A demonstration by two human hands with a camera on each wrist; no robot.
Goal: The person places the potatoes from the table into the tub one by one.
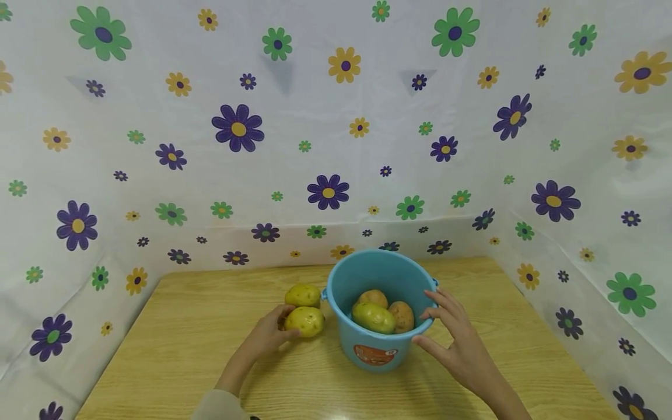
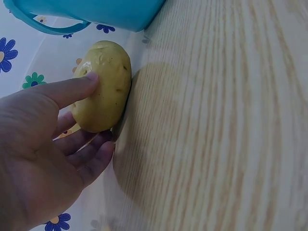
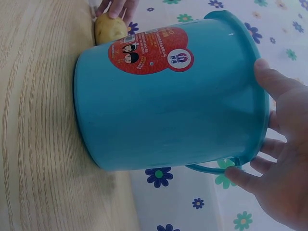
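Head view: five potatoes are visible, with one bucket (image 1: 362, 350) and two hands. Two potatoes lie on the desk (image 1: 184, 338), left of the bucket; three lie inside it.

Near potato (image 1: 307, 322): on the desk, grasped by the left grip (image 1: 268, 333), with the thumb at one side and the fingers curled at the other. Its long axis lies flat, running roughly left to right; one end points at the bucket, the other into the palm. The left wrist view confirms thumb contact. A small gap separates it from the bucket.

Far potato (image 1: 303, 295): directly beyond the near potato, long axis also running roughly left to right, just beside the bucket wall. Whether the two potatoes touch cannot be determined.

Bucket contents: one green potato (image 1: 374, 318), uppermost, long axis slanting from far left to near right; two brown potatoes, one behind it (image 1: 374, 298), one to its right (image 1: 403, 318).

Bucket: blue, upright on the desk, mouth facing up. One red sticker (image 3: 150, 50) is on its near side. One handle (image 3: 207, 169) is noted. The right grip (image 1: 462, 344) grasps the rim, fingers over the edge, thumb outside.

Flowered sheeting (image 1: 294, 169) stands around the desk.
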